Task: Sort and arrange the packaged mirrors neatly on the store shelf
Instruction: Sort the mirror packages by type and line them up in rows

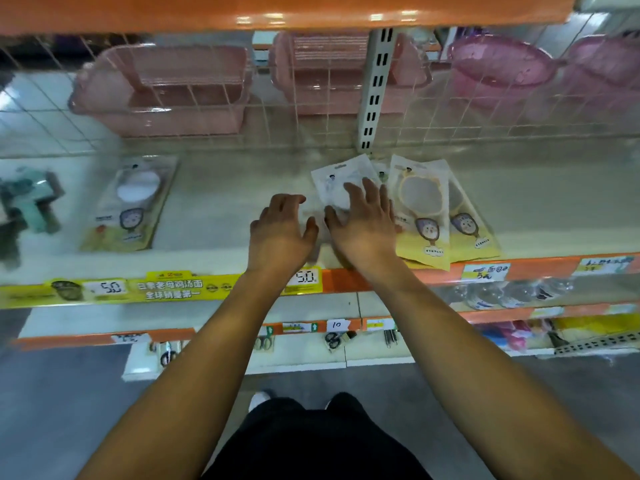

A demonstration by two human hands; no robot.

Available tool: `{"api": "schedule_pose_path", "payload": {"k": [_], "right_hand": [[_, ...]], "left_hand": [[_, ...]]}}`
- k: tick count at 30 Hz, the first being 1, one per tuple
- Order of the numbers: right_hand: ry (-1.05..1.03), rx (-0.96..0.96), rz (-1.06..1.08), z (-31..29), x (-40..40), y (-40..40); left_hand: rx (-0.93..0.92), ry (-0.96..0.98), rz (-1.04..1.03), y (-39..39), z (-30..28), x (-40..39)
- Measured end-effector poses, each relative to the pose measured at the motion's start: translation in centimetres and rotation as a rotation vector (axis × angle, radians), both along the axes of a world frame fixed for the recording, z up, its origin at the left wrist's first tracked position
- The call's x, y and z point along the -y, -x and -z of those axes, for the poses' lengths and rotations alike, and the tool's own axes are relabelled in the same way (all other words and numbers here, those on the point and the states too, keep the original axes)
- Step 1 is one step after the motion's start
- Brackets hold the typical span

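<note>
On the pale shelf (225, 202) a white packaged mirror (337, 183) lies face down and tilted, and my right hand (363, 220) rests flat on its lower part with fingers spread. My left hand (282, 230) hovers just left of it, fingers apart and holding nothing. To the right, two yellow packaged mirrors (424, 209) overlap each other, the second (467, 223) partly under the first. Another packaged mirror (130, 206) lies alone on the left of the shelf.
Green-and-brown packaged goods (29, 202) sit at the shelf's far left. Pink baskets (162, 88) show behind the wire mesh back. A slotted upright (375, 88) stands behind the mirrors. Price tags line the orange shelf edge (346, 280). Lower shelves hold scissors (334, 339).
</note>
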State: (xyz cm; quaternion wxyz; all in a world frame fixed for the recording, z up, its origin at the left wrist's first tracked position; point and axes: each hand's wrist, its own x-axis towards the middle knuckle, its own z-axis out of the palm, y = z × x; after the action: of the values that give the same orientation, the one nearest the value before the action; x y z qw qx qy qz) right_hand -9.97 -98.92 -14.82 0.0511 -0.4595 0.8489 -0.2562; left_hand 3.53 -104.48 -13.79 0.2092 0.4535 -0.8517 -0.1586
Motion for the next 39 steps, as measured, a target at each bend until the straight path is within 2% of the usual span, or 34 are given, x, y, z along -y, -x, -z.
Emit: {"api": "schedule_pose_path", "payload": {"k": [5, 13, 19, 25, 31, 39], "right_hand": [[0.056, 0.049, -0.155, -0.3, 3.0, -4.7], [0.02, 0.053, -0.314, -0.1, 8.3, -15.6], [-0.011, 0.028, -0.365, 0.1, 11.3, -24.1], [-0.028, 0.001, -0.352, 0.5, 13.7, -30.5], [-0.05, -0.043, -0.332, 0.7, 15.2, -33.6], [-0.15, -0.103, -0.287, 0.9, 18.0, -32.5]], "left_hand": [[-0.017, 0.008, -0.126, -5.4, -0.1, 1.2], [-0.026, 0.007, -0.326, -16.4, -0.1, 4.0], [-0.018, -0.055, -0.379, -24.7, 0.2, 6.7], [-0.059, -0.013, -0.348, -31.0, 0.6, 9.3], [-0.067, -0.002, -0.336, -33.9, 1.0, 11.2], [-0.06, -0.023, -0.392, -33.7, 0.8, 12.7]]}}
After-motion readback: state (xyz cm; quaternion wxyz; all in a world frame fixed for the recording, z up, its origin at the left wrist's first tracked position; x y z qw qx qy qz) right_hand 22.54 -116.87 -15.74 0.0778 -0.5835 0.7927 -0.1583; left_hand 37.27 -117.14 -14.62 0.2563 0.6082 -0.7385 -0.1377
